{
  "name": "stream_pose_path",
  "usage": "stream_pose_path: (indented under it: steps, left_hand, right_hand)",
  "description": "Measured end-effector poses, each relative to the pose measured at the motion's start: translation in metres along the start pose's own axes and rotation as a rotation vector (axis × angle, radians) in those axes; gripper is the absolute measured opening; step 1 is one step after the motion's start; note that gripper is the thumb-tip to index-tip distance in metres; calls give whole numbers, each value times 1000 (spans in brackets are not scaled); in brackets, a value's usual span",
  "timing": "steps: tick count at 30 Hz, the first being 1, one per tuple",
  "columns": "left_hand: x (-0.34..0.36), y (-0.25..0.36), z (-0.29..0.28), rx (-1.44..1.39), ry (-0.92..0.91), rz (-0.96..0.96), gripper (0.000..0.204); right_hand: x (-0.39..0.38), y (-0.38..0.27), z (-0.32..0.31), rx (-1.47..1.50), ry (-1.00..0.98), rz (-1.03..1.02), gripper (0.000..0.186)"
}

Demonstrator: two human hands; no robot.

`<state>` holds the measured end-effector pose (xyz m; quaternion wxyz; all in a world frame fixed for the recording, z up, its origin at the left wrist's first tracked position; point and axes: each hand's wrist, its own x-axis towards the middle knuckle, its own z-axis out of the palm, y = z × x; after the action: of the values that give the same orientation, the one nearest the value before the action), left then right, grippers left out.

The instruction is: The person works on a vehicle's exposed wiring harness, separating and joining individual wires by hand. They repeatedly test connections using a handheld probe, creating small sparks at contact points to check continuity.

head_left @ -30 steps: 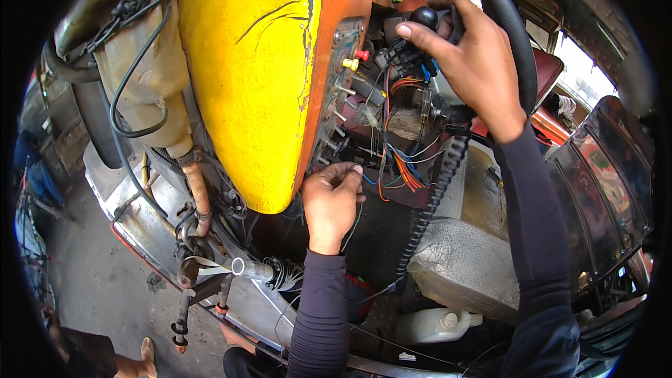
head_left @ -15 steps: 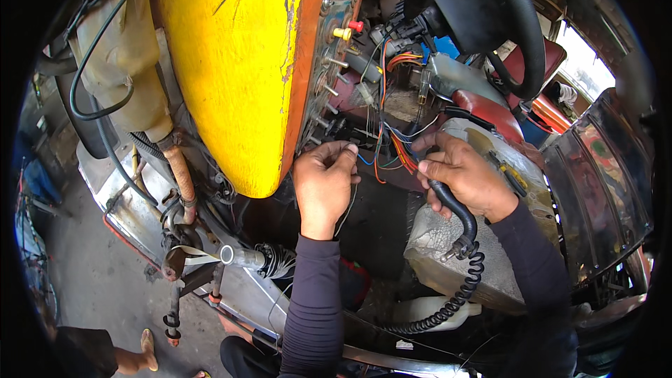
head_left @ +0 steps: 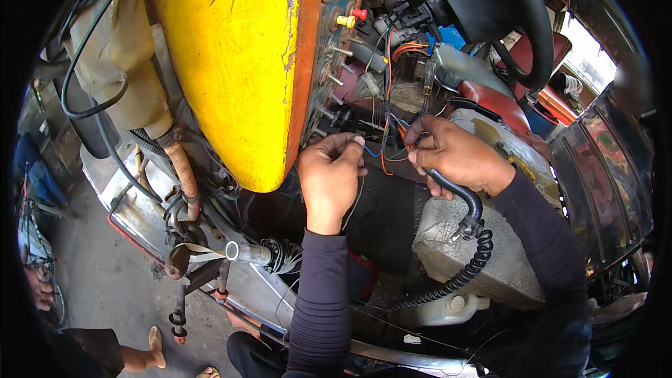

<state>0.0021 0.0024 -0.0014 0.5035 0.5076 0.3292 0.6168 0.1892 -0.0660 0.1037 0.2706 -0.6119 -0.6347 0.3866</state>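
As I watch remotely, open room in the dark footwell [head_left: 381, 220], chipped yellow cowl [head_left: 227, 80] edge close by, left fingers [head_left: 350, 150] pinching thin wire [head_left: 358, 204], right fingers [head_left: 424, 158] clamped round smooth curved black handle [head_left: 458, 187], beside loose coloured wires [head_left: 387, 119].

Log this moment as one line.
left hand: pinching thin wire | right hand: holding black tube at coloured wires | nearby: yellow panel, steering wheel

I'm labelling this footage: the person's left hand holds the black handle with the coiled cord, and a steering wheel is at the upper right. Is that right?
Not quite: the head view shows the right hand, not the left hand, holding the black handle with the coiled cord. The steering wheel is at the upper right.
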Motion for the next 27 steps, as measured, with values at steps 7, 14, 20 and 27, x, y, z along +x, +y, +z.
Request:
stream_pose_path:
  steps: [7, 14, 20, 27]
  left_hand:
    - [-2, 4, 2, -20, -18, -8, 18]
    - [-2, 5, 4, -29, -26, -13, 18]
    - [0, 2, 0, -3, 3, 6, 19]
    - [-2, 5, 2, 29, -11, -6, 19]
  right_hand:
    - [-1, -2, 4, 21, 22, 8, 23]
    - [-8, 7, 0, 105, 39, -26, 25]
    - [-33, 26, 22, 177, 143, -59, 37]
    - [-15, 33, 26, 161, 136, -44, 39]
